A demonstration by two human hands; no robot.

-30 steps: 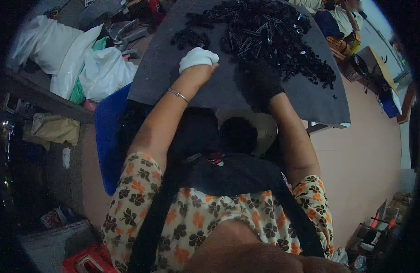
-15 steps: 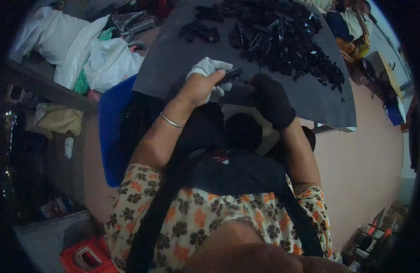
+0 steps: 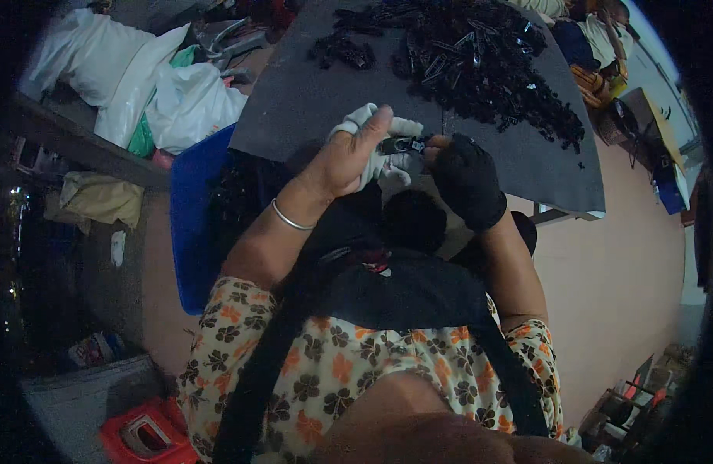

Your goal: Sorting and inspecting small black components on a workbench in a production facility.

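1. The left hand [image 3: 355, 158], with white cloth wrapped round its fingers [image 3: 394, 166], was closed on a small black clip part [image 3: 403, 145], held up just above the near edge of the dark grey surface [image 3: 295, 116].
2. The right hand [image 3: 466, 182], in a black fingerless glove, pinched the same part from the other side; its fingers were closed on it too, so the piece sat between both hands.
3. A heap of black clips [image 3: 488, 73] lay farther back on the surface, with a smaller cluster [image 3: 342, 50] to its left.
4. A blue bin [image 3: 188, 232] stood below the surface edge, on the person's left.
5. Risk, as I judged it: the part was small and dark against dark gloves and surface, and the cloth could dull the grip. A slip would probably drop it into the lap or onto the floor.
6. Pressing unevenly from either side could misalign or spring the piece.
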